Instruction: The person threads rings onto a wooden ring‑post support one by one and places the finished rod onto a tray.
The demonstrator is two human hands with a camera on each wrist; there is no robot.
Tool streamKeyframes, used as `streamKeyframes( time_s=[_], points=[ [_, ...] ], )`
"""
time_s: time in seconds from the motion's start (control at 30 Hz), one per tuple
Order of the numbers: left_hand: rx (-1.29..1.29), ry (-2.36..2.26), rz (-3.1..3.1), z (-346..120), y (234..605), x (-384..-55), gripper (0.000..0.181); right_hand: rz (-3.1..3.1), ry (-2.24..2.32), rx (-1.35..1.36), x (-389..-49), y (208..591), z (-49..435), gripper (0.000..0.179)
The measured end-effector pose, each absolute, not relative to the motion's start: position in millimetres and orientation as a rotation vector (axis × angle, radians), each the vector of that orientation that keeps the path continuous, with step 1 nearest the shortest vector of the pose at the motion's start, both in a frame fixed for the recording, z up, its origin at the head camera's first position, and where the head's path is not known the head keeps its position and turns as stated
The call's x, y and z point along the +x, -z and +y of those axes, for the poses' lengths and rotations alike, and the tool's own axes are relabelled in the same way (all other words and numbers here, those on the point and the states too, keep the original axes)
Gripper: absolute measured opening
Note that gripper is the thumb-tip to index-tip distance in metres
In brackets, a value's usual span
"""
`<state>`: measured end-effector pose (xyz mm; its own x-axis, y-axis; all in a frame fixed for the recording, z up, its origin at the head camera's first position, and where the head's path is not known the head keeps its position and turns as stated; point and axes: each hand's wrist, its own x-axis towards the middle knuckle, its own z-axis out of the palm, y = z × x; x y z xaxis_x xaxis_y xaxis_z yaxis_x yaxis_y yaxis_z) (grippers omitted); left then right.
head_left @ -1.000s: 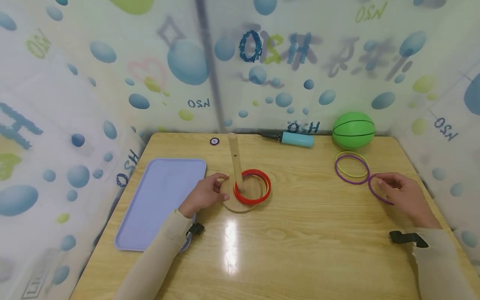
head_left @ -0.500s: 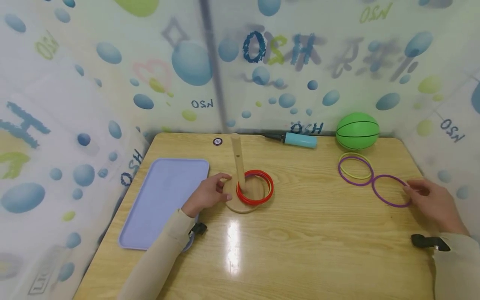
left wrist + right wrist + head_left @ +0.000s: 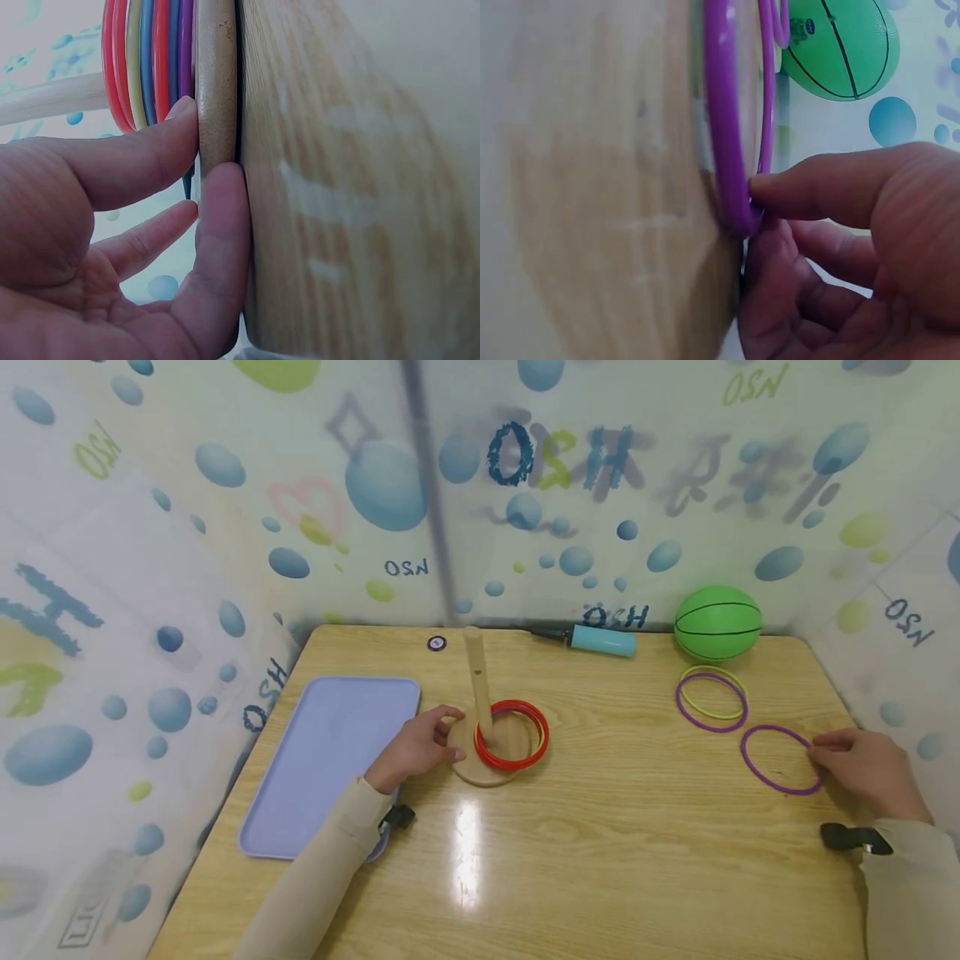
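My left hand (image 3: 416, 745) holds the left edge of a round wooden ring-toss base (image 3: 480, 774), thumb on its upper edge and a finger at its rim. An upright peg (image 3: 480, 689) rises from it. Red rings (image 3: 543, 739) lie stacked around the peg; in the left wrist view the stack also has yellow, blue and purple rings (image 3: 186, 45). At the right, my right hand (image 3: 873, 768) pinches the right side of a purple ring (image 3: 791, 792) between thumb and fingers, low over the table. Behind it, another purple ring (image 3: 705, 727) overlaps a yellow ring (image 3: 701, 667).
A lavender tray (image 3: 330, 760) lies to the left of the base, partly beneath my left forearm. Along the back edge are a small dark disc (image 3: 437, 643), a light-blue hand pump (image 3: 603, 641) and a green ball (image 3: 717, 622). Patterned fabric walls enclose the table.
My right hand has moved right with the purple ring, then slightly toward me, so the ring now sits apart from the other two. My left hand stays on the base.
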<state>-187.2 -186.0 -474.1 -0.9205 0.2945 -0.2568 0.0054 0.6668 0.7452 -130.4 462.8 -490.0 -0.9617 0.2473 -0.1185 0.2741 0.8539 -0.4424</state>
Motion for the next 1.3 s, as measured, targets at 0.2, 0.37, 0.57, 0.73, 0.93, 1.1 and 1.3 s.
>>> streamKeyframes(
  time_s=[0.2,0.37,0.57,0.73,0.93,1.1,1.3],
  points=[
    [0.231,-1.136,2.515,-184.1,476.2,-186.7,0.062,2.907,0.777,0.34,-129.7,483.9,469.0,0.044],
    [0.222,-1.143,2.508,-185.1,478.2,-186.6,0.063,2.816,0.962,0.253,-130.5,483.9,467.9,0.049],
    [0.224,-1.146,2.518,-185.7,477.1,-187.1,0.062,2.755,1.179,0.136,-131.2,481.0,461.6,0.046],
    [0.228,-1.137,2.519,-185.3,475.3,-187.2,0.063,2.765,1.249,0.059,-129.5,472.6,450.1,0.039],
    [0.221,-1.13,2.523,-185.7,476.0,-187.3,0.063,2.794,1.222,0.031,-131.9,453.4,428.2,0.042],
    [0.206,-1.137,2.52,-185.4,477.8,-187.0,0.061,2.799,1.282,0.0,-135.4,437.5,411.0,0.043],
    [0.201,-1.14,2.518,-184.2,477.3,-186.4,0.061,2.77,1.42,-0.001,-140.1,420.0,388.5,0.032]
  ],
)
